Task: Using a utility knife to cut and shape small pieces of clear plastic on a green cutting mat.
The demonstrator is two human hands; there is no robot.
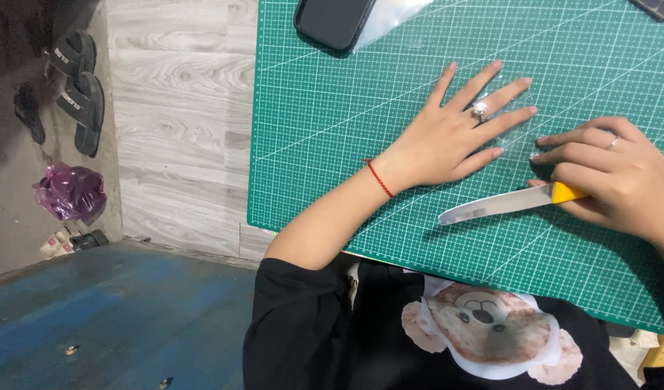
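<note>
Black shirt with the bear print [484, 332] sits closest to the lens, right under the mat edge. Scanning left to right: black sandals [75, 90] and a purple plastic bag [70, 191] on the floor, far from the work. Then the green gridded cutting mat [332, 144], with a dark phone [333, 22] at its top edge lying on a clear plastic sleeve.

Risks, as I judge them:
- Knife blade [491, 206] points toward your left wrist, near it but not touching. A slip or push leftward puts the tip into your forearm.
- Your left hand [447, 133] seems to press a thin clear sheet against the mat; it's barely visible, so I can't confirm its edges. If it slides, the cut line goes with it.

Grip:
- Left hand: flat, fingers fanned wide, palm down, grasping nothing.
- Right hand [614, 177]: closed around the yellow knife handle [567, 193], blade lying low on the mat, fingertips just beside the left hand's fingertips.
</note>
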